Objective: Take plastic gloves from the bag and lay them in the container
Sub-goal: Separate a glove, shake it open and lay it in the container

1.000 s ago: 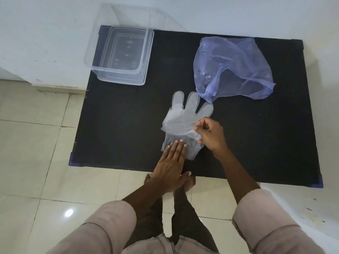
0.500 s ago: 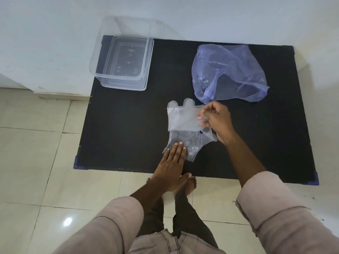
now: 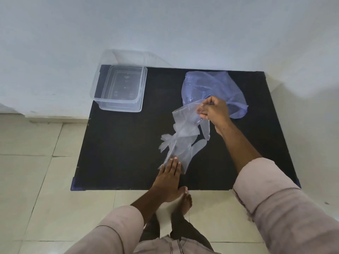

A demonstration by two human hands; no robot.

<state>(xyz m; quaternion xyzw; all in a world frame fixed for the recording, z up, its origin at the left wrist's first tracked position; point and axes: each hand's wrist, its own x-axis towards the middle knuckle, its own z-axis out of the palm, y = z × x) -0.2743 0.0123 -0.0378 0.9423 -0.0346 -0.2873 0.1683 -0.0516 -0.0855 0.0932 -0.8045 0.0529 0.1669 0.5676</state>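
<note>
- Nearest the camera: two rolled pale-pink sleeves (image 3: 275,204) and, between them, a bare foot (image 3: 184,198) on the tiled floor (image 3: 36,180).
- The desk (image 3: 119,153) is a black surface standing against a white wall (image 3: 165,30), with its near edge just beyond the foot.
- The left hand (image 3: 167,180) lies flat, palm down, at the near part of the desk. Its fingers (image 3: 174,164) are extended and together, grasping nothing; the tips press on the near end of the lower plastic glove (image 3: 180,149).
- The lower plastic glove lies on the desk, translucent and creased, with its finger parts spread to left and right.
- The right hand (image 3: 215,111) is raised above the middle of the desk. Its fingers (image 3: 205,105) are closed in a pinch on the edge of the upper plastic glove (image 3: 185,121).
- The upper plastic glove hangs slack from that pinch and reaches down to the lower one; whether the two are separate at that point cannot be told.
- The bag (image 3: 214,85), bluish and translucent, lies crumpled on the far right of the desk, partly behind the right hand.
- The container (image 3: 102,99), of clear plastic, stands at the far left corner of the desk, well apart from both gloves; no glove is visible in it.
</note>
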